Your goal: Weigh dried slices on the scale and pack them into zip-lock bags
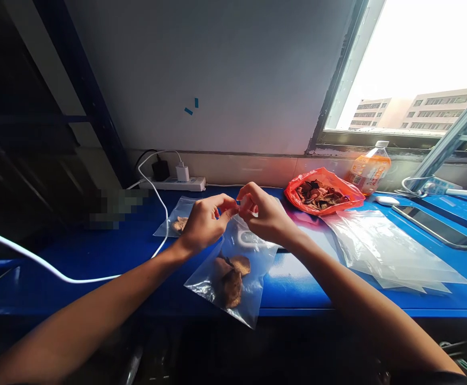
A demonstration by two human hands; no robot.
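My left hand and my right hand meet over the blue table, thumbs and fingers pinched together at the top edge of a clear plastic bag. The bag hangs down from them past the table's front edge. Several brown dried slices lie in its lower part; their exact kind I cannot tell. Behind my left hand, another clear bag with a similar brown piece lies flat on the table. To the right, an open red plastic bag holds many dark brown dried pieces.
Flat clear bags lie in a pile at the right, beside a phone. A bottle of orange drink stands by the window. A power strip with a white charger sits against the wall. A white cable crosses the left side.
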